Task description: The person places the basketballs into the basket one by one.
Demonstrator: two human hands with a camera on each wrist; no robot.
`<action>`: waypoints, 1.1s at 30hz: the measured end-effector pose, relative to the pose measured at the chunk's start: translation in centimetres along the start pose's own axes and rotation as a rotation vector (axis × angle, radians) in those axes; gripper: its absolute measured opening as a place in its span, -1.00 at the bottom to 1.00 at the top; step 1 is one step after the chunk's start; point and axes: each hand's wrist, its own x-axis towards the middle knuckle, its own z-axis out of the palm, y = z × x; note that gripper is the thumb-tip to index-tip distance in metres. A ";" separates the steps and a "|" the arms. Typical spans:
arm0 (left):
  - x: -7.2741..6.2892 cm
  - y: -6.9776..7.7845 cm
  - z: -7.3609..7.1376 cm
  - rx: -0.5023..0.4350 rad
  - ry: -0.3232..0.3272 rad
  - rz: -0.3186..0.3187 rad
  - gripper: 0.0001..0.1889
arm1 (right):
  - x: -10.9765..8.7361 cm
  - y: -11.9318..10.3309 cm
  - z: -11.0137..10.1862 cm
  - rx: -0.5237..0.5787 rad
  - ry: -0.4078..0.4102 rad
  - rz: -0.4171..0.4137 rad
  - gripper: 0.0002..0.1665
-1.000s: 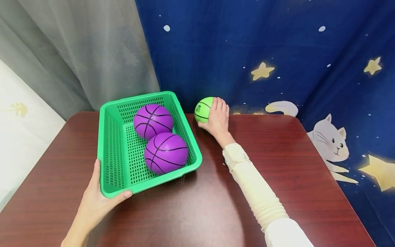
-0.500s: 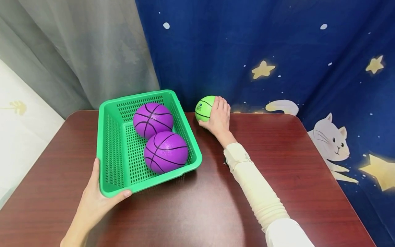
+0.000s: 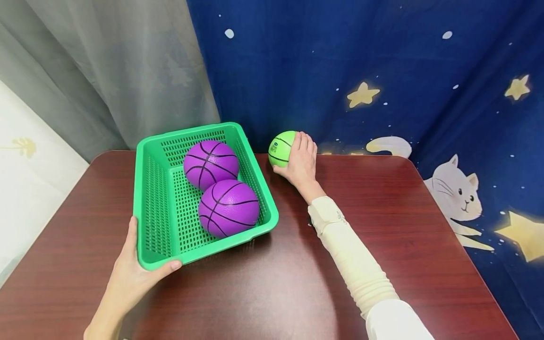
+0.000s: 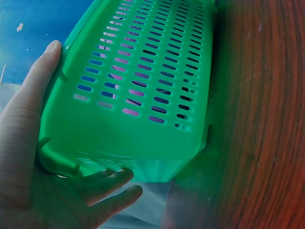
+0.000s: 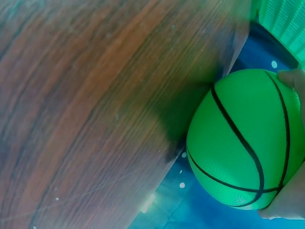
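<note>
A green perforated plastic basket (image 3: 159, 212) stands on the left half of the table, with two purple toy basketballs, one (image 3: 211, 165) behind the other (image 3: 228, 208), lying inside against its right part. My left hand (image 3: 131, 274) grips the basket's near left corner. In the left wrist view its thumb (image 4: 40, 71) lies along the rim and the fingers spread round the corner. At the table's back edge, just right of the basket, my right hand (image 3: 302, 163) holds a small bright green toy basketball (image 3: 280, 150) from its right side. In the right wrist view that hand is mostly cut off.
The dark red-brown wooden table (image 3: 382, 226) has rounded back corners. Directly behind it hang a grey curtain (image 3: 140, 61) and a blue curtain (image 3: 297, 61) printed with stars and a cat. A narrow strip of table separates the basket from the green ball.
</note>
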 end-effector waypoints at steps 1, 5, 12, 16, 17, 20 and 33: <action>0.0 0.0 0.0 -0.001 -0.001 -0.001 0.27 | 0.0 0.0 0.0 -0.001 0.003 -0.002 0.37; 0.0 0.0 0.0 -0.007 -0.005 -0.013 0.27 | -0.1 -0.1 -0.1 -0.004 0.017 -0.010 0.37; 0.1 0.0 0.0 -0.002 0.000 -0.014 0.27 | -0.1 0.1 -0.1 0.011 0.024 -0.013 0.36; 0.0 0.0 0.0 0.006 0.002 -0.009 0.27 | -0.2 0.4 0.0 0.034 0.038 -0.013 0.35; 0.0 0.0 0.0 0.006 0.001 -0.010 0.27 | -0.2 0.4 0.0 0.038 0.043 -0.011 0.35; 0.0 0.0 0.1 0.000 -0.002 -0.017 0.27 | 0.2 0.7 -0.2 0.069 0.035 0.004 0.34; 0.0 0.0 0.1 -0.003 -0.005 -0.017 0.28 | 0.9 1.2 -2.9 0.288 0.063 0.048 0.34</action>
